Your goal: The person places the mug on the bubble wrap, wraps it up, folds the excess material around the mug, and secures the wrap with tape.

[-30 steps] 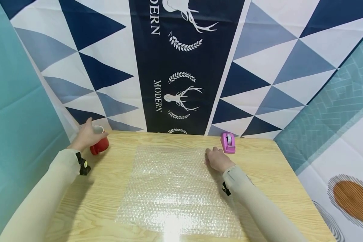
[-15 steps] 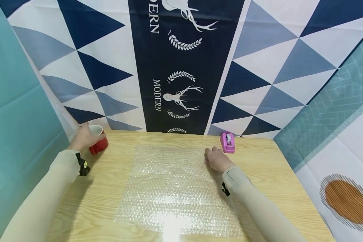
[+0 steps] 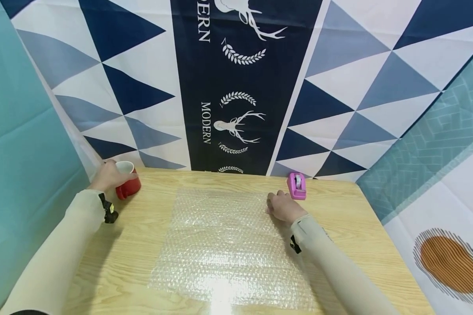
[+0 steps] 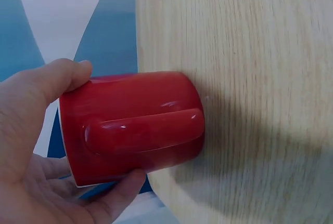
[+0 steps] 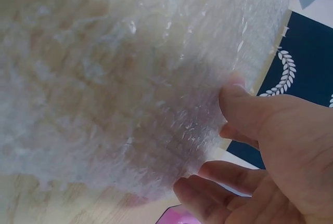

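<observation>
At the table's far left corner, my left hand (image 3: 109, 177) grips a red mug (image 3: 129, 188) with a white inside. In the left wrist view, the thumb and fingers go round the mug (image 4: 140, 125) near its rim, and its handle faces the camera. A sheet of clear bubble wrap (image 3: 220, 236) lies flat across the middle of the table. My right hand (image 3: 285, 207) rests on its far right corner. Up close, the thumb and loosely bent fingers of that hand (image 5: 281, 151) touch the edge of the bubble wrap (image 5: 130, 89).
A pink tape dispenser (image 3: 297, 186) stands just beyond my right hand, near the back edge of the wooden table (image 3: 358, 236). Patterned cloth (image 3: 236, 87) hangs directly behind the table. On the left, a teal cloth (image 3: 27, 166) hangs close to my left arm.
My left fingers have come down from a raised, spread pose and settled round the mug. My right hand and the bubble wrap look unmoved.
</observation>
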The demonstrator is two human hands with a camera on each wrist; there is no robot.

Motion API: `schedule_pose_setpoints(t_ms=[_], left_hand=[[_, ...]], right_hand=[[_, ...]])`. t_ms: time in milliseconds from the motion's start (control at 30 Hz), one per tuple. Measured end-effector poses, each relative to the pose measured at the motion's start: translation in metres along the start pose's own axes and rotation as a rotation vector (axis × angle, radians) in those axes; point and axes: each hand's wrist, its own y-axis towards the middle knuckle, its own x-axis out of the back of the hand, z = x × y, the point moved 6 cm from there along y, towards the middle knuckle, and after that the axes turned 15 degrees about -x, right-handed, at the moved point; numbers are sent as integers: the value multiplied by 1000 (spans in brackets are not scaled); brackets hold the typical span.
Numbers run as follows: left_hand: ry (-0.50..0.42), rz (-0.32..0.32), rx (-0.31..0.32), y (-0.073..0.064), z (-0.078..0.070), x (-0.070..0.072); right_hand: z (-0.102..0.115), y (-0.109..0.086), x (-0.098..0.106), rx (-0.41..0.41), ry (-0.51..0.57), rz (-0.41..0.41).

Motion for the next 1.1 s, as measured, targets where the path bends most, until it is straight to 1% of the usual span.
schedule_pose_setpoints(t_ms=[100,233,300,367,467,600,733,900,1100], left_hand=[[26,-17,-14,3,-2,1],[70,-30,-66,4,-6,3],[91,-27,-98,5,-11,3],[106,-2,-128,6,-17,2],[121,65,-170,8,-28,0],[127,154,-230,10,-49,-5],[171,195,-311,10,-76,-11],[217,240,-461,8,-114,-21],[211,254,-634,-2,-164,-31]], right_hand=[[-3,1,2,0,7,9],[-3,2,4,0,16,13],[-4,2,5,-5,22,14],[-5,3,6,-6,26,17],[-5,3,6,-5,33,19],[-5,3,6,6,43,10],[-7,2,6,20,47,-6],[-8,1,5,24,41,-10],[-5,3,8,50,44,-20]])
